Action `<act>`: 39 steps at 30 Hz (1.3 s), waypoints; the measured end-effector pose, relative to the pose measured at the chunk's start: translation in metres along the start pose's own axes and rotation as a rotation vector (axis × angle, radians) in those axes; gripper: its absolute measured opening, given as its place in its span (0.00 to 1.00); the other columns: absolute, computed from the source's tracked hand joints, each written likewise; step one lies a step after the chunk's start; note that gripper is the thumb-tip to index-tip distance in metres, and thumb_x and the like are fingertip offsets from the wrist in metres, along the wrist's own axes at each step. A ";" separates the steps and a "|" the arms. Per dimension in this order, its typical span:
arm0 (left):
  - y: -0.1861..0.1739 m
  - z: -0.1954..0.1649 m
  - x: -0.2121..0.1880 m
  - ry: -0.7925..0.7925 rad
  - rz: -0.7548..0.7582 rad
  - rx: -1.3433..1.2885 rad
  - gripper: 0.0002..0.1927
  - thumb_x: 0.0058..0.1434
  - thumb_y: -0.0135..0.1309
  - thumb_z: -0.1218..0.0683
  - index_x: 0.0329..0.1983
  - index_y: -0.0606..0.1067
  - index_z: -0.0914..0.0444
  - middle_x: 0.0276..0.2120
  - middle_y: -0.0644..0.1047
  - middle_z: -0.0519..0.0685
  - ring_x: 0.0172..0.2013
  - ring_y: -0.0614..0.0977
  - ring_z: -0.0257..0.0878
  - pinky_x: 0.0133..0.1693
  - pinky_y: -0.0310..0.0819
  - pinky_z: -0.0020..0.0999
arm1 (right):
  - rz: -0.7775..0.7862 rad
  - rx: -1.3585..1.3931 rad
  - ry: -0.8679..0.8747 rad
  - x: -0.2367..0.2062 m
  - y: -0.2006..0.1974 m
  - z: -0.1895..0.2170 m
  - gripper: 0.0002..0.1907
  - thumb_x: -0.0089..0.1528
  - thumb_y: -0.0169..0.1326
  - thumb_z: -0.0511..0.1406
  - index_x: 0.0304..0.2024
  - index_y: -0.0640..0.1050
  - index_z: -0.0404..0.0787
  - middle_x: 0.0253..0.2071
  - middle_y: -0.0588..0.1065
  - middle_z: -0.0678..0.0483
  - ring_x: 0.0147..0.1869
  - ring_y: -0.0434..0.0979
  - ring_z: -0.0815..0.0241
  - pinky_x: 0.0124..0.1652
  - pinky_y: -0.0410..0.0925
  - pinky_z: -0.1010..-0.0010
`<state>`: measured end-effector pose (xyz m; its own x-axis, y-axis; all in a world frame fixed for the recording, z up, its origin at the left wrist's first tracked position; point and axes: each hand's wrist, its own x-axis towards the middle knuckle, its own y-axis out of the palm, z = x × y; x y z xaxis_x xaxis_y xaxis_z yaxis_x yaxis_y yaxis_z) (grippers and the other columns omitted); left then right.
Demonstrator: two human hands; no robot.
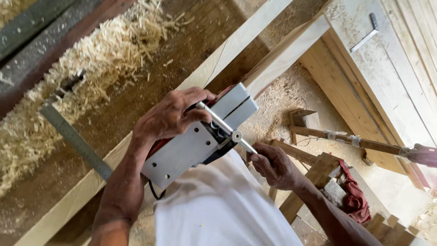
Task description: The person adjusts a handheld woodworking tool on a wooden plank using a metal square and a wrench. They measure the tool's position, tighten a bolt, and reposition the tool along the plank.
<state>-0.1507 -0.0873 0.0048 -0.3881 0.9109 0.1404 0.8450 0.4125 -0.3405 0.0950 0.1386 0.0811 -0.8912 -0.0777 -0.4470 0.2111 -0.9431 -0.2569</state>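
left hand grips upturned metal planer; right hand pinches its steel rod.

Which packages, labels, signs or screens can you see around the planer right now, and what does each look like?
None in view: no package, label, sign or screen shows.
Both hands, left hand and right hand, hold an upturned electric planer, grey metal with a red body, against a pale wooden beam.
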 end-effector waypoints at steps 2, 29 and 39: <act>0.002 -0.001 0.000 -0.053 0.016 0.035 0.39 0.65 0.35 0.29 0.57 0.74 0.65 0.41 0.81 0.55 0.35 0.84 0.43 0.36 0.84 0.39 | -0.048 -0.023 0.010 -0.002 0.005 0.000 0.19 0.71 0.44 0.46 0.33 0.73 0.39 0.21 0.66 0.60 0.23 0.66 0.69 0.23 0.62 0.73; -0.001 0.019 0.013 0.146 -0.032 -0.036 0.32 0.69 0.47 0.33 0.55 0.77 0.66 0.46 0.78 0.53 0.44 0.82 0.44 0.47 0.82 0.40 | -0.003 -0.041 0.012 0.008 0.009 -0.008 0.17 0.72 0.42 0.43 0.33 0.70 0.39 0.17 0.63 0.59 0.19 0.63 0.70 0.22 0.59 0.72; 0.002 0.017 0.012 0.188 -0.039 -0.044 0.30 0.72 0.44 0.34 0.50 0.79 0.64 0.43 0.80 0.51 0.42 0.83 0.40 0.44 0.83 0.37 | -0.154 -0.092 0.026 0.002 0.031 0.009 0.13 0.71 0.42 0.40 0.41 0.72 0.36 0.15 0.62 0.58 0.17 0.60 0.66 0.21 0.57 0.70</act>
<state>-0.1601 -0.0761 -0.0098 -0.3486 0.8791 0.3252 0.8475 0.4438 -0.2912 0.0959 0.1059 0.0801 -0.9053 0.0747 -0.4181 0.1099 -0.9097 -0.4005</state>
